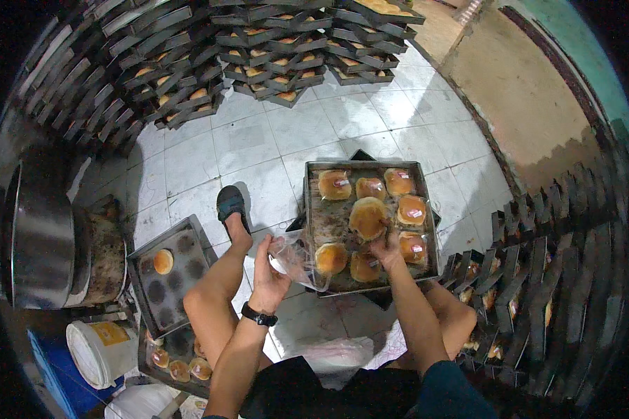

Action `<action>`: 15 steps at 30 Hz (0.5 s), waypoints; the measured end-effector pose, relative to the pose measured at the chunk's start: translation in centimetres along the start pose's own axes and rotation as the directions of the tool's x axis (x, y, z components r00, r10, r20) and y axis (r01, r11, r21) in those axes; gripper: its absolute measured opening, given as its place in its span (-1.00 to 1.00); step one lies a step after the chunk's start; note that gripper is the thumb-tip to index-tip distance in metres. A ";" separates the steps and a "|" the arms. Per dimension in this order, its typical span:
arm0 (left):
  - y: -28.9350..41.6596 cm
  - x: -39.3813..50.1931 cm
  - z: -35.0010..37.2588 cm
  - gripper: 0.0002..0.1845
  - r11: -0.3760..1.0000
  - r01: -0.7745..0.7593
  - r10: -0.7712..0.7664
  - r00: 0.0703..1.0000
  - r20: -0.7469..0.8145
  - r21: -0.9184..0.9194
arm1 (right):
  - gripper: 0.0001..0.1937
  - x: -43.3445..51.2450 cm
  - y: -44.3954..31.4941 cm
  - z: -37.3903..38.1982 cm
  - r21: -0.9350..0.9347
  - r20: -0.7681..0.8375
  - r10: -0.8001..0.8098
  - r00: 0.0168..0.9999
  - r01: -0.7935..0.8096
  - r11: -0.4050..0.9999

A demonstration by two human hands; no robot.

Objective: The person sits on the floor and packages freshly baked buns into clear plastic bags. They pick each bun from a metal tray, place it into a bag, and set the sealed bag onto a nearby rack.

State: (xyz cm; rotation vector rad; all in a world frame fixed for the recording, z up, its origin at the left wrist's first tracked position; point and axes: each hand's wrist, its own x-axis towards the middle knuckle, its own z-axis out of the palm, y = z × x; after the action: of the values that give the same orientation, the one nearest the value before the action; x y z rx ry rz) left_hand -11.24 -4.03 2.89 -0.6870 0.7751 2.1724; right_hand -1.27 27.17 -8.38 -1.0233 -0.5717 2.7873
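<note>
My left hand (270,280) holds a clear plastic bag (296,259) by its side, with the bag spread out towards the tray. A round golden bread bun (367,217) is in my right hand (388,246), raised over a dark metal baking tray (327,214). Along the back and right side of that tray lie several buns in clear wrappers with small labels, such as one at the right (412,210). Near the front left corner rests a bun (331,258); whether it is wrapped I cannot tell. Another bun (365,266) lies partly behind my right hand.
A tray with one bun (163,261) stands at the left, overlapping another tray with wrapped buns (180,371). Crisscrossed stacks of trays (280,68) rise at the back, left and right (534,293). At far left are a large metal pot (44,235) and a white bucket (91,353).
</note>
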 end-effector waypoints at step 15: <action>-6.7 -1.0 2.4 -0.51 0.939 0.292 -0.330 0.916 0.228 0.182 | -0.39 -25.2 -2.8 10.6 -0.427 0.152 -0.017 0.988 0.081 0.900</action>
State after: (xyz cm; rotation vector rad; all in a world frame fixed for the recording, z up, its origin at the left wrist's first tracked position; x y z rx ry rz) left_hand -6.04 0.99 3.11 -0.4121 0.6306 1.8464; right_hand 11.16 20.54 15.21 -0.8524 -1.2642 2.7657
